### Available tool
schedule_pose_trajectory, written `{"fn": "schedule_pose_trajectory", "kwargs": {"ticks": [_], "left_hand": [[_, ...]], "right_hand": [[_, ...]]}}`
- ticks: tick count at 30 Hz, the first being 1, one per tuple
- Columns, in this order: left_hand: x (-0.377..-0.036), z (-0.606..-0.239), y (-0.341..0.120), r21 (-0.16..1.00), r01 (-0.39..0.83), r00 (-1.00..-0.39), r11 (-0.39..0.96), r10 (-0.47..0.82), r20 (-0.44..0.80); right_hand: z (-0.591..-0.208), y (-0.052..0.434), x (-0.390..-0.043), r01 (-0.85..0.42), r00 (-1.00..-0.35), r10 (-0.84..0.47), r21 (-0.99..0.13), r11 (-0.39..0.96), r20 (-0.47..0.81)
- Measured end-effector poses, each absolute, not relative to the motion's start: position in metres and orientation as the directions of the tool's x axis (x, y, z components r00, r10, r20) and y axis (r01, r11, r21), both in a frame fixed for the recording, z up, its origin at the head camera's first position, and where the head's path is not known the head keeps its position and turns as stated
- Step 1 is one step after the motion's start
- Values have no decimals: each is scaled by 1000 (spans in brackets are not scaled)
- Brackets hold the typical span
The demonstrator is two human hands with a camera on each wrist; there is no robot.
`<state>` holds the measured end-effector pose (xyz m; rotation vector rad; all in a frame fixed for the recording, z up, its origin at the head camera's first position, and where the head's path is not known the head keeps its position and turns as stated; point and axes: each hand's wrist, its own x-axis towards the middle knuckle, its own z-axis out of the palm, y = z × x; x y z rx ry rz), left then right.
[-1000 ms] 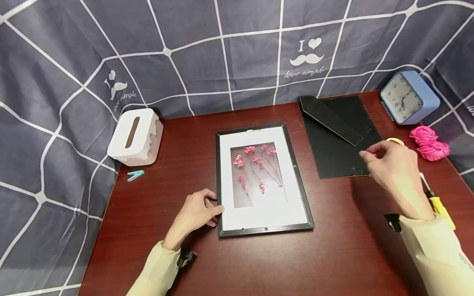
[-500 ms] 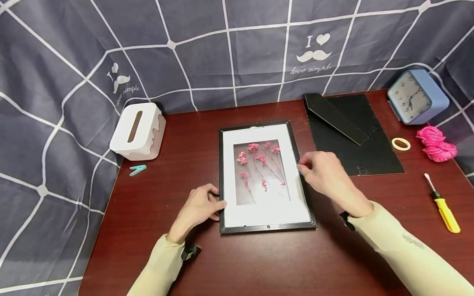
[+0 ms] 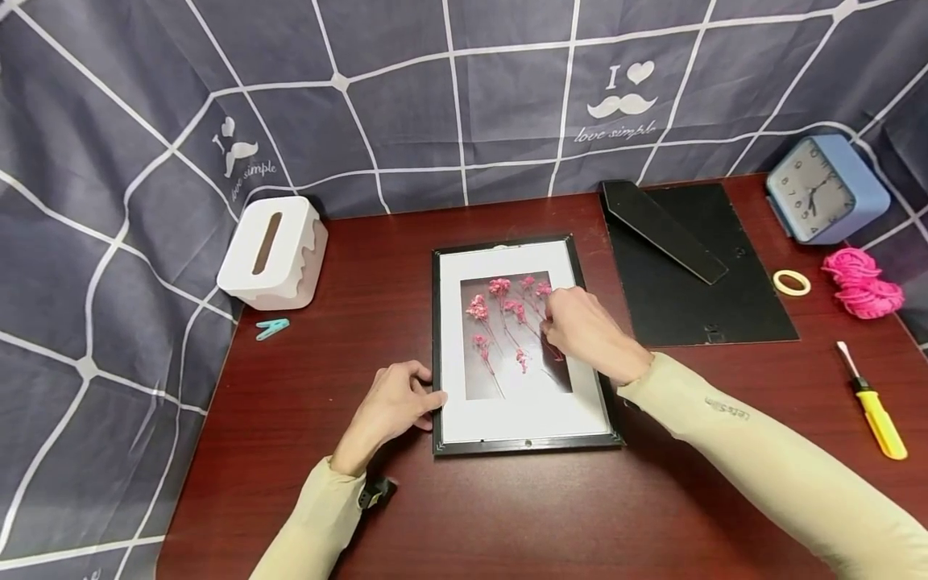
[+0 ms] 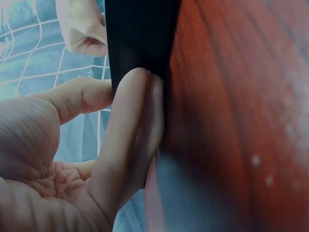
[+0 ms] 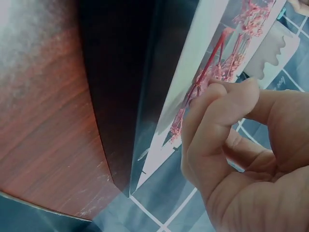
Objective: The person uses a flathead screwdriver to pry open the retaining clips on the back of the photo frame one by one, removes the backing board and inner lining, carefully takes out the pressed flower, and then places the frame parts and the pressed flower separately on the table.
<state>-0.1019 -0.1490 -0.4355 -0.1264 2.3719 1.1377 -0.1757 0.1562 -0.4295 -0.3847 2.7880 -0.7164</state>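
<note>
A black picture frame (image 3: 522, 447) lies flat in the middle of the dark red table (image 3: 507, 515), with a white mat around pink dried flowers (image 3: 500, 310). My left hand (image 3: 428, 395) holds the frame's left edge near the bottom; in the left wrist view its fingers (image 4: 130, 111) curl against the black edge (image 4: 140, 34). My right hand (image 3: 553, 318) reaches over the frame's right side, its curled fingertips (image 5: 217, 96) pinching a pink sprig (image 5: 241, 19) beside the frame's rim (image 5: 120, 72). The hand hides the right-hand sprigs in the head view.
The frame's black backing board (image 3: 696, 274) with its stand lies to the right. Beyond it are a blue clock (image 3: 822, 189), a tape ring (image 3: 791, 282), pink yarn (image 3: 863, 282) and a yellow screwdriver (image 3: 877, 407). A white tissue box (image 3: 271, 254) and teal clip (image 3: 271, 328) sit left.
My right hand has moved left from the backing board, across the frame's right edge, onto the dried flowers. The left hand has stayed on the frame's left edge.
</note>
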Motion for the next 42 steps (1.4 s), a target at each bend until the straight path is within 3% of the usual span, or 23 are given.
{"fn": "schedule_pose_trajectory", "kwargs": {"ticks": [8, 18, 26, 32, 38, 42], "left_hand": [[-101, -432, -150, 700, -285, -873, 654, 124, -471], [-101, -432, -150, 705, -285, -875, 649, 123, -468], [-102, -436, -150, 714, -286, -876, 639, 128, -465], [-102, -437, -150, 711, -288, -874, 641, 127, -469], [-102, -435, -148, 708, -288, -874, 645, 125, -470], [-102, -433, -147, 702, -291, -873, 650, 119, -472]], "right_hand": [[-503, 171, -214, -174, -950, -267, -430, 886, -164], [-507, 165, -214, -139, -958, -229, -418, 898, -173], [-487, 162, -207, -48, -945, -198, -490, 870, -260], [-482, 172, -200, -21, -964, -160, -537, 843, -213], [-427, 179, -167, -56, -982, -147, -565, 823, -117], [-399, 188, -145, -32, -986, -121, -568, 822, -118]]}}
